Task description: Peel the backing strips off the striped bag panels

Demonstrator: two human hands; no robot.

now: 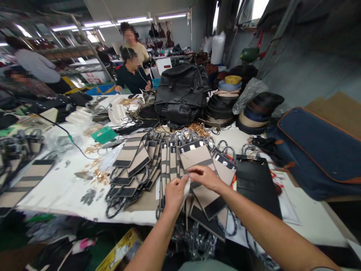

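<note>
My left hand (175, 191) is closed on a small white piece (186, 188) that shows along its right side. Beside it, my right hand (204, 176) reaches in from the right with thumb and fingertips pinched together at the top of that piece; what lies between those fingertips is too small to name. Both hands are above a row of beige and black striped panels (196, 152) with patterned cord handles. More striped panels (131, 150) lie fanned out to the left of my hands.
A black backpack (182, 94) stands behind the panels, with strap rolls (222, 101) beside it. A navy bag (318, 150) lies at the right, a green box (104, 134) at the left. Several people are at the back and left.
</note>
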